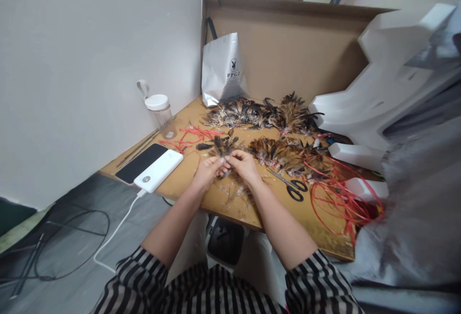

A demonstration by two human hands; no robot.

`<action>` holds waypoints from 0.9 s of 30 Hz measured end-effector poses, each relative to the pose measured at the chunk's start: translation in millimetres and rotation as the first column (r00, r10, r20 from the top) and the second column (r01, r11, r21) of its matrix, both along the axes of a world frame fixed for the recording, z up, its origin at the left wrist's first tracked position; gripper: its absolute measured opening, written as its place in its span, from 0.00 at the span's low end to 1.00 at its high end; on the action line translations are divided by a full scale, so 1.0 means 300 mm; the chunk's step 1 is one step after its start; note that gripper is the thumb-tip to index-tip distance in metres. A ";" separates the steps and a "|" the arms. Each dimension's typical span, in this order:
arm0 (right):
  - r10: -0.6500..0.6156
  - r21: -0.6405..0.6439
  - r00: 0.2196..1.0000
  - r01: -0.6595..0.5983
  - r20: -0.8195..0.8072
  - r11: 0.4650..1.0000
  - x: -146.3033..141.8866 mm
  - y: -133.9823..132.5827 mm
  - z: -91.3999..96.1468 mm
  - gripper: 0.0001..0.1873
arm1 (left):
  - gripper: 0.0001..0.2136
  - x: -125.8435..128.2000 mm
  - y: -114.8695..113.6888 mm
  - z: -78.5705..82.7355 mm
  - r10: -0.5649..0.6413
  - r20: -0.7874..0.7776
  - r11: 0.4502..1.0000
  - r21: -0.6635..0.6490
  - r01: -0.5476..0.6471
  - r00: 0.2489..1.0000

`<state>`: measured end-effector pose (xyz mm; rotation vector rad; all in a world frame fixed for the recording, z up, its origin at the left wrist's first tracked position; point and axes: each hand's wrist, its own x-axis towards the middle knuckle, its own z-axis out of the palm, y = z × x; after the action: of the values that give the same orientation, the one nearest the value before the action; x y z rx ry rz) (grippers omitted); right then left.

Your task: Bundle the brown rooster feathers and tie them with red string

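Striped shirt (219, 290) nearest; forearms (284, 223) reach forward, converging over the bench (180, 175). We see left hand (209, 172) and right hand (245, 165) meeting, both pinched on a feather bunch (220, 146) that fans out just beyond them.

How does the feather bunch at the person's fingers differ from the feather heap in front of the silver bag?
Size: the feather bunch is small; the feather heap is far larger. State: the bunch is held between the left hand and right hand, while the heap lies on the table, touched by neither. Both include dark and brown feathers.
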<state>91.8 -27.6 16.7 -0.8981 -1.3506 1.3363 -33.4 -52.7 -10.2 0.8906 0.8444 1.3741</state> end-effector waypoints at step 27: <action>-0.006 -0.139 0.997 -0.004 -0.072 0.990 -0.002 -0.022 0.033 0.15 | 0.10 -0.003 -0.013 0.013 -0.012 -0.109 0.999 0.042 0.017 0.994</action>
<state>91.1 -34.1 26.4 -0.9344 -1.2136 1.4627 -34.2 -56.5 -6.2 1.0100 0.8926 1.3446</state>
